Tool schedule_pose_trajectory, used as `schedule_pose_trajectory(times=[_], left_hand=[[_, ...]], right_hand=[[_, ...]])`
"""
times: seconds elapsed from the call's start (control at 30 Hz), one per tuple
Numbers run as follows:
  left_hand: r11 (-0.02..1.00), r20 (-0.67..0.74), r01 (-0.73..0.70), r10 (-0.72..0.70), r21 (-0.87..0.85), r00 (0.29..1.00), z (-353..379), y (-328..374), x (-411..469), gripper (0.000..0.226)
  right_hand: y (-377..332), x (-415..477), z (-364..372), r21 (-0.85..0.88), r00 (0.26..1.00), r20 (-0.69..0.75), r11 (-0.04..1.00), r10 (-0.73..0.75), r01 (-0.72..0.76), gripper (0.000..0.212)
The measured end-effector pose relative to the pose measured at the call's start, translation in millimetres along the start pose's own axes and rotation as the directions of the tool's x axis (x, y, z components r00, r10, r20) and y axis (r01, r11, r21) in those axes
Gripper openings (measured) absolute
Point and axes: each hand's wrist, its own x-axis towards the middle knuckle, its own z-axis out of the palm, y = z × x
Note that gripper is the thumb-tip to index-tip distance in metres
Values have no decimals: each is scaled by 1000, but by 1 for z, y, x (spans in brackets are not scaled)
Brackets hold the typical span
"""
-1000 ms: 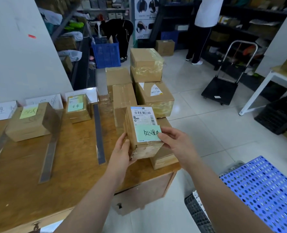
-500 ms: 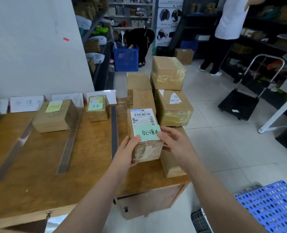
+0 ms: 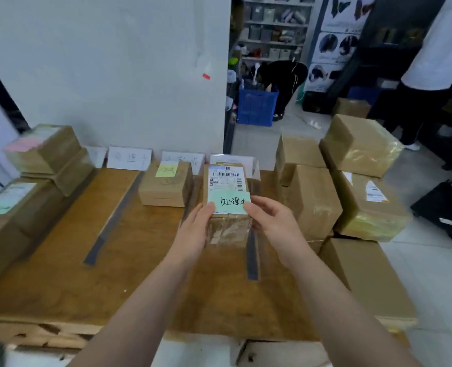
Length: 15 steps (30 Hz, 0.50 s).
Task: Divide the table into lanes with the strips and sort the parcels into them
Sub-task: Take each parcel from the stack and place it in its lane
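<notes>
We see the held parcel [image 3: 228, 229] as brown cardboard, its near face under glossy clear tape, with a matt pale-green paper note [image 3: 228, 205] and a white printed paper label [image 3: 226, 178] on top. The table [image 3: 140, 274] is worn, matt brown wood, and the strip [image 3: 115, 218] on it looks dull dark grey. The stacked boxes [image 3: 365, 215] on our right are cardboard under shiny yellowish tape.

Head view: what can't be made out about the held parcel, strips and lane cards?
- Green note on the held parcel: last character covered by the right hand, head view.
- Right strip: far part hidden behind that parcel.
- Lane cards: writing too blurred to read.
- Left parcels: cut off by the left edge.
</notes>
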Motion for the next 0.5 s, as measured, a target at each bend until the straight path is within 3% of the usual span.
schedule_pose_trajectory(times=[0.13, 0.33, 0.5], left_hand=[[1000, -34, -18, 19, 25, 999, -70, 14, 23, 40], [985, -60, -12, 23, 170, 998, -173, 26, 65, 52], [977, -53, -9, 21, 212, 998, -240, 35, 103, 47]], right_hand=[[-11, 26, 72, -13, 1000, 22, 1000, 13, -13, 34], [-23, 63, 176, 2, 999, 27, 999, 43, -43, 29], [-24, 94, 243, 11, 995, 32, 996, 92, -92, 36]])
